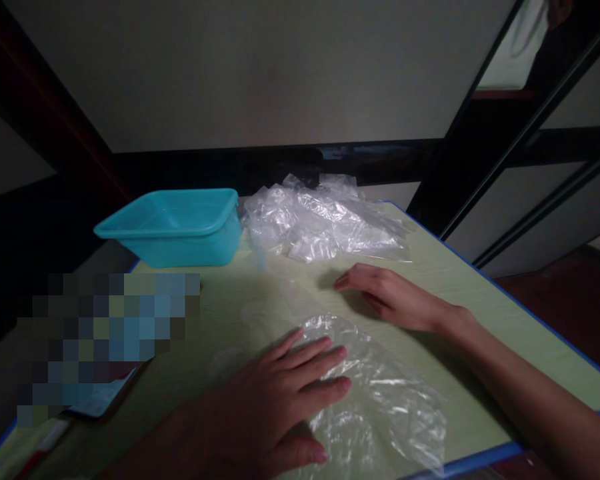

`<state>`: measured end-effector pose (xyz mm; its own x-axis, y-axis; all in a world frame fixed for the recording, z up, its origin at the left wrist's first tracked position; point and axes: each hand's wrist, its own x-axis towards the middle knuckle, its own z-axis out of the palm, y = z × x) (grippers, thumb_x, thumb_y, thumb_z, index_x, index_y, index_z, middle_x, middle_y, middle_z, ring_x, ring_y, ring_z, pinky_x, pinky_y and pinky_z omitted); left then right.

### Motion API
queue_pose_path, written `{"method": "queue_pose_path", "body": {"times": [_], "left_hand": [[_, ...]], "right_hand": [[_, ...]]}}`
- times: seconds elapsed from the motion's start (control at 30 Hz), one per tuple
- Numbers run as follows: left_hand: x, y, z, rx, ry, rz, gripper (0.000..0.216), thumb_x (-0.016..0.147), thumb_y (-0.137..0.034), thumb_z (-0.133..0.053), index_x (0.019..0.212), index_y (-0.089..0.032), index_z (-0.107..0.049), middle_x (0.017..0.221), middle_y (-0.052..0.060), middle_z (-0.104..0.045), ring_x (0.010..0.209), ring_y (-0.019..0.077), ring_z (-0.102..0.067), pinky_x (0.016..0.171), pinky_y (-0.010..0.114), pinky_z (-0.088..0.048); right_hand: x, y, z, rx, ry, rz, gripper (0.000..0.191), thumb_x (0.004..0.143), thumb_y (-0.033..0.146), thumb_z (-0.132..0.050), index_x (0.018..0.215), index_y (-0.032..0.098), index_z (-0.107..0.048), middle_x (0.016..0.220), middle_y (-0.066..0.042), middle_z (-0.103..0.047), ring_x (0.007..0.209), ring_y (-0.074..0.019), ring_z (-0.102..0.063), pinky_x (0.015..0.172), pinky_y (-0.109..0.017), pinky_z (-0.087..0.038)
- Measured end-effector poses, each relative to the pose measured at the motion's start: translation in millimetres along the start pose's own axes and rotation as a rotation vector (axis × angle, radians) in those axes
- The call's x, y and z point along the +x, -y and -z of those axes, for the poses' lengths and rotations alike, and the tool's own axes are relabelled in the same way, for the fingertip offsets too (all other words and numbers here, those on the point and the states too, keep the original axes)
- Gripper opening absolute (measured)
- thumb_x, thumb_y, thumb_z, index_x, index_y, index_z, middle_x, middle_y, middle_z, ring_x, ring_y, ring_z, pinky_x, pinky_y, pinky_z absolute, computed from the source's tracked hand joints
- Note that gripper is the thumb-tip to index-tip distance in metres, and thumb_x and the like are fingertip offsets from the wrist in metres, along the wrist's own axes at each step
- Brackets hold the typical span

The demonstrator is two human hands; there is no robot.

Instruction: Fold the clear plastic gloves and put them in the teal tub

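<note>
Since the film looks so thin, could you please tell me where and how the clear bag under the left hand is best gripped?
I would pinch the clear bag by its near right corner, coming in from the right. It lies low and wrinkled on the table, the left hand spreads over its left part, and that corner reaches the blue edge.

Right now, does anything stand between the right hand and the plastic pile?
Nothing visible does: only bare table shows between the right hand and the pile. The tub sits beside the pile, out of that path.
</note>
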<state>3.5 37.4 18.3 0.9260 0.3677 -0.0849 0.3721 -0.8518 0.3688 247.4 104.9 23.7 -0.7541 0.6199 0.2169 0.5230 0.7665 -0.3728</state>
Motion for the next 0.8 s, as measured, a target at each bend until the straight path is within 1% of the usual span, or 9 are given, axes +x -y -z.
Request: {"method": "queue_pose_path", "body": {"times": [0.13,0.2,0.27,0.4,0.5,0.63,0.7,0.8], "left_hand": [[0,-2,5,-0.018,0.035,-0.060,0.054,0.089,-0.044,-0.047,0.138,-0.024,-0.035,0.150,0.005,-0.024,0.138,0.0240,-0.019,0.112,0.048,-0.015],[1,-3,6,-0.028,0.037,-0.075,0.053,0.090,-0.046,-0.045,0.137,-0.023,-0.037,0.149,0.006,-0.026,0.137,0.0245,-0.021,0.112,0.049,-0.015],[1,-3,8,-0.036,0.036,-0.089,0.051,0.090,-0.045,-0.046,0.135,-0.023,-0.040,0.148,0.007,-0.029,0.137,0.0256,-0.023,0.111,0.050,-0.016],[1,-4,9,-0.060,0.004,-0.091,0.048,0.088,-0.044,-0.049,0.132,-0.025,-0.044,0.147,0.008,-0.028,0.136,0.0281,-0.023,0.109,0.054,-0.018],[-1,-3,9,-0.068,-0.020,-0.091,0.047,0.088,-0.045,-0.050,0.129,-0.025,-0.048,0.148,0.009,-0.026,0.136,0.0295,-0.022,0.108,0.055,-0.019],[-3,-2,8,-0.054,-0.064,-0.095,0.044,0.087,-0.046,-0.052,0.125,-0.024,-0.053,0.147,0.011,-0.028,0.136,0.0293,-0.022,0.108,0.055,-0.018],[-5,0,8,-0.060,-0.108,-0.096,0.042,0.086,-0.045,-0.052,0.122,-0.023,-0.056,0.146,0.011,-0.029,0.136,0.0295,-0.023,0.108,0.055,-0.018],[-6,3,6,-0.069,-0.147,-0.098,0.039,0.087,-0.045,-0.051,0.119,-0.025,-0.058,0.147,0.009,-0.027,0.136,0.0297,-0.022,0.108,0.056,-0.017]], "right_hand": [[6,9,-10,0.033,0.055,0.101,0.049,0.076,-0.004,-0.037,0.121,0.010,-0.049,0.119,-0.013,-0.058,0.111,-0.0185,-0.051,0.094,-0.037,-0.043],[8,12,-15,0.003,0.090,0.119,0.053,0.076,-0.005,-0.038,0.126,0.011,-0.046,0.126,-0.013,-0.055,0.119,-0.0189,-0.047,0.098,-0.039,-0.041],[9,12,-17,-0.045,0.123,0.111,0.056,0.075,-0.006,-0.040,0.129,0.012,-0.044,0.129,-0.014,-0.053,0.123,-0.0196,-0.044,0.099,-0.040,-0.041],[7,8,-14,-0.122,0.122,0.073,0.057,0.074,-0.005,-0.044,0.128,0.011,-0.045,0.129,-0.016,-0.053,0.122,-0.0214,-0.046,0.098,-0.040,-0.042],[6,5,-9,-0.161,0.103,0.041,0.053,0.075,-0.003,-0.045,0.127,0.010,-0.048,0.127,-0.015,-0.055,0.118,-0.0224,-0.050,0.097,-0.040,-0.043],[5,3,-6,-0.202,0.086,0.031,0.047,0.079,-0.001,-0.043,0.124,0.008,-0.052,0.122,-0.016,-0.059,0.114,-0.0230,-0.053,0.095,-0.039,-0.044],[4,2,-4,-0.230,0.091,0.025,0.045,0.078,0.000,-0.041,0.121,0.009,-0.054,0.118,-0.015,-0.061,0.113,-0.0236,-0.054,0.094,-0.041,-0.044],[2,-1,-1,-0.272,0.107,0.007,0.043,0.075,-0.001,-0.041,0.111,0.013,-0.060,0.110,-0.012,-0.066,0.107,-0.0243,-0.058,0.094,-0.043,-0.043]]}}
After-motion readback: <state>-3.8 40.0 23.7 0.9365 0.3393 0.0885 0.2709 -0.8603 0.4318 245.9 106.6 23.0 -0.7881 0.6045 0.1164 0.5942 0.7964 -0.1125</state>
